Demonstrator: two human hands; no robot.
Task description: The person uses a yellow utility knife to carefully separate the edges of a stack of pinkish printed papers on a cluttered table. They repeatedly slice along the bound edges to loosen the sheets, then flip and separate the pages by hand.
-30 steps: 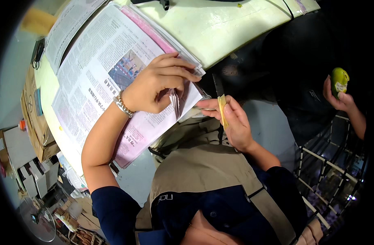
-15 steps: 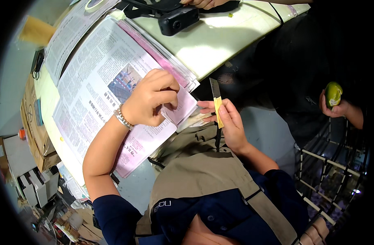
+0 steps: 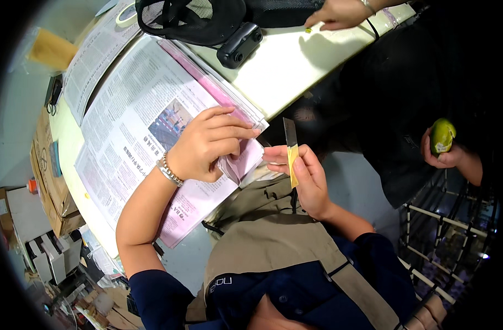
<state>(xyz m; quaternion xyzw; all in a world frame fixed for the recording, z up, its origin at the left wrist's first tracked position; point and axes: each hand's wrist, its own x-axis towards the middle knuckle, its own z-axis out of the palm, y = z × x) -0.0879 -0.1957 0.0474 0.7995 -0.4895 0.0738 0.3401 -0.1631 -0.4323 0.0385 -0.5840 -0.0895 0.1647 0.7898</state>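
My left hand [image 3: 205,143], with a beaded bracelet at its wrist, rests on a stack of newspapers [image 3: 119,118]. Its thumb and forefinger pinch a curled fold of a pinkish newspaper sheet [image 3: 246,159], while other fingers reach over the stack's edge. To its right, my right hand [image 3: 312,187] grips a blade [image 3: 290,132] by its yellow-wrapped handle [image 3: 293,165]. The blade points up and away from me. My right fingertips are at the pink sheet's corner; whether they pinch it I cannot tell.
Beyond the papers lie a black mesh cap [image 3: 191,22], a small black camera [image 3: 239,47] and a tape roll [image 3: 126,16]. Another person's hand [image 3: 342,14] reaches over the table; a hand at right holds a green fruit [image 3: 443,136]. A wire rack [image 3: 444,220] stands at right.
My left fingers have straightened out toward the stack's edge. The other person's hand at the top has moved right and down to a small yellow-green bit on the table. The view has shifted slightly.
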